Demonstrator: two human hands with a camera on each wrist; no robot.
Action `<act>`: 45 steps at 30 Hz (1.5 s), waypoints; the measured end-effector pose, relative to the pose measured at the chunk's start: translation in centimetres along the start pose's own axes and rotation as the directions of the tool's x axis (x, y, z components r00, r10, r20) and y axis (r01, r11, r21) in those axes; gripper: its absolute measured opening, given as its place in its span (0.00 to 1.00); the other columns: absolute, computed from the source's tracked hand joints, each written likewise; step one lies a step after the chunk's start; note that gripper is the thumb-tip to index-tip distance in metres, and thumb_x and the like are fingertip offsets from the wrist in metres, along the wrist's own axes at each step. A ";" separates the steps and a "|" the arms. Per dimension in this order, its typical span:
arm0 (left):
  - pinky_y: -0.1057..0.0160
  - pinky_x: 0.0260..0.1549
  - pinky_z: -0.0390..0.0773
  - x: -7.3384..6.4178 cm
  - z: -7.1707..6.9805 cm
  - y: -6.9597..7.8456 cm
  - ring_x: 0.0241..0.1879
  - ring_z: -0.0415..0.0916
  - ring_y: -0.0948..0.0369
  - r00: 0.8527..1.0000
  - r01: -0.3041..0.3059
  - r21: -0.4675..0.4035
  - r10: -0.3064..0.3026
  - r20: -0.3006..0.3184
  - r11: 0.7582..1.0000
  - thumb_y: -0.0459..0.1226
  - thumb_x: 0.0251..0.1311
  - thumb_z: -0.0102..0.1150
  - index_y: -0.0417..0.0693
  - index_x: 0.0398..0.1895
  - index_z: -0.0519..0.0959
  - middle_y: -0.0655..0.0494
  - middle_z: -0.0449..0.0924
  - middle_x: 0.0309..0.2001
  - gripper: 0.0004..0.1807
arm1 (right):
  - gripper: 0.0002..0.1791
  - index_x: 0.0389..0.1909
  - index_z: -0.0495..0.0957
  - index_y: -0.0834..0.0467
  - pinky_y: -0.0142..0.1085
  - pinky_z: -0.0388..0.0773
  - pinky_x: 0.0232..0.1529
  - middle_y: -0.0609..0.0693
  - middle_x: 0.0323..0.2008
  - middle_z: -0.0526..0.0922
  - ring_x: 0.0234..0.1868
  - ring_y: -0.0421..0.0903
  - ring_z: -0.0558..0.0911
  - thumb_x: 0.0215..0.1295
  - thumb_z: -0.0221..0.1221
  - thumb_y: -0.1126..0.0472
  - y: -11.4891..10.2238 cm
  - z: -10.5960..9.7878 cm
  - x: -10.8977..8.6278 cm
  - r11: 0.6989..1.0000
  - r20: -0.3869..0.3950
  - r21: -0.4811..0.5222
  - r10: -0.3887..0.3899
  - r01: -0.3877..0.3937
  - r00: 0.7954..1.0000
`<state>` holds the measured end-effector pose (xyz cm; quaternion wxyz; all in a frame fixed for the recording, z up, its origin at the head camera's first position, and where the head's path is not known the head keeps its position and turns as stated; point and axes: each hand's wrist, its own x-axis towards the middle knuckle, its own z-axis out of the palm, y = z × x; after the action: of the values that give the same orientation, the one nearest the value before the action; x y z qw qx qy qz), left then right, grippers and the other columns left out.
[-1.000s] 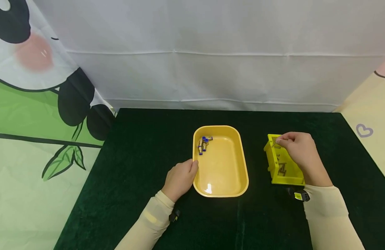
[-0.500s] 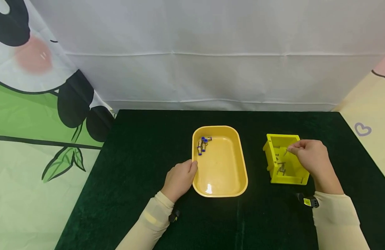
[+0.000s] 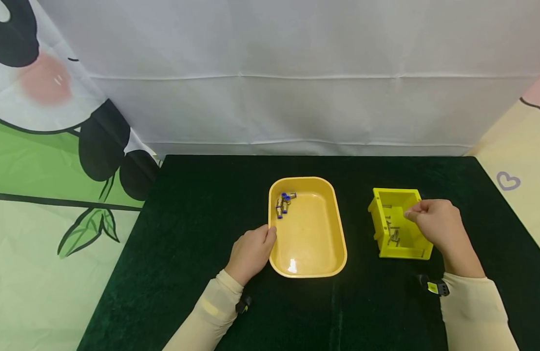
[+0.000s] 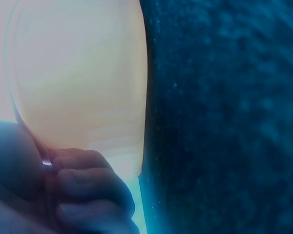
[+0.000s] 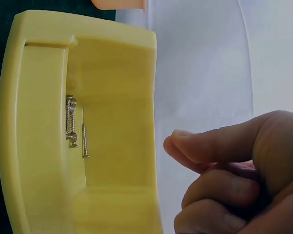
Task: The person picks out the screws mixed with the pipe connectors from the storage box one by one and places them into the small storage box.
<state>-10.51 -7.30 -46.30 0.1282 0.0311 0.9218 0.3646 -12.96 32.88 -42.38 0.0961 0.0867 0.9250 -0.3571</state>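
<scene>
My left hand (image 3: 251,253) grips the left rim of a shallow orange-yellow tray (image 3: 314,239), thumb over the edge; in the left wrist view the curled fingers press against its outer wall (image 4: 88,83). Several small brass pneumatic fittings (image 3: 285,207) with blue ends lie at the tray's far left. Over the right side of a bright yellow bin (image 3: 403,252) hovers my right hand (image 3: 441,224). Its thumb and index fingertip meet, the other fingers are curled, and nothing shows between them. Several metal screws (image 5: 71,119) lie along the bin's floor, mostly on its left side.
A dark green cloth (image 3: 200,204) covers the table, and dark cloth separates tray and bin. White fabric (image 3: 270,107) hangs behind the table's back edge. Printed panels flank it on the left and right.
My right hand has drawn back rightward over the bin. A screw it was pinching has left its fingers, and another screw now shows among those at the bin's left. The left hand stays put.
</scene>
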 end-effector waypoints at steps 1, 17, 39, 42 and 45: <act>0.61 0.18 0.72 0.0 0.0 0.0 0.17 0.74 0.58 1.000 0.002 -0.002 -0.002 0.000 1.000 0.50 0.77 0.37 0.53 0.37 0.76 0.56 0.75 0.21 0.19 | 0.20 0.45 0.80 0.70 0.45 0.70 0.36 0.68 0.45 0.78 0.39 0.56 0.74 0.72 0.54 0.54 0.0 0.1 0.0 1.000 -0.002 0.003 -0.004 0.004 1.000; 0.63 0.18 0.70 -0.2 -1.3 0.8 0.16 0.71 0.60 0.995 -0.005 0.142 0.020 -0.103 0.990 0.59 0.74 0.39 0.54 0.31 0.76 0.58 0.72 0.18 0.25 | 0.21 0.43 0.82 0.62 0.40 0.69 0.34 0.58 0.36 0.81 0.38 0.53 0.75 0.72 0.54 0.47 -2.4 1.7 -0.3 0.991 -0.051 0.022 -0.131 0.132 0.990; 0.29 0.68 0.35 1.5 -1.7 5.1 0.79 0.30 0.46 0.902 -0.121 0.536 0.318 -0.292 0.835 0.68 0.69 0.28 0.74 0.78 0.51 0.61 0.34 0.81 0.36 | 0.39 0.78 0.55 0.48 0.72 0.34 0.67 0.52 0.80 0.31 0.78 0.64 0.31 0.72 0.45 0.33 -8.0 8.1 -2.1 0.861 -0.215 -0.358 -0.452 0.360 0.866; 0.29 0.67 0.34 1.6 -1.7 4.9 0.79 0.26 0.47 0.897 -0.099 0.559 0.317 -0.308 0.823 0.68 0.69 0.30 0.73 0.77 0.52 0.61 0.32 0.81 0.36 | 0.40 0.79 0.51 0.44 0.73 0.28 0.66 0.49 0.80 0.29 0.77 0.64 0.27 0.72 0.42 0.31 -8.2 8.6 -2.2 0.867 -0.191 -0.357 -0.432 0.348 0.881; 0.28 0.67 0.34 1.7 -1.7 4.6 0.79 0.26 0.48 0.888 -0.091 0.569 0.326 -0.325 0.817 0.67 0.69 0.32 0.73 0.77 0.53 0.60 0.33 0.81 0.35 | 0.41 0.79 0.48 0.43 0.74 0.27 0.64 0.49 0.80 0.26 0.77 0.63 0.24 0.71 0.41 0.31 -8.4 9.2 -2.1 0.878 -0.180 -0.339 -0.413 0.337 0.893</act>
<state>-12.74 -4.80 -42.34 -0.1227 0.0920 0.9830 0.1009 -11.78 20.34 -43.11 -0.0793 -0.0672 0.9718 -0.2115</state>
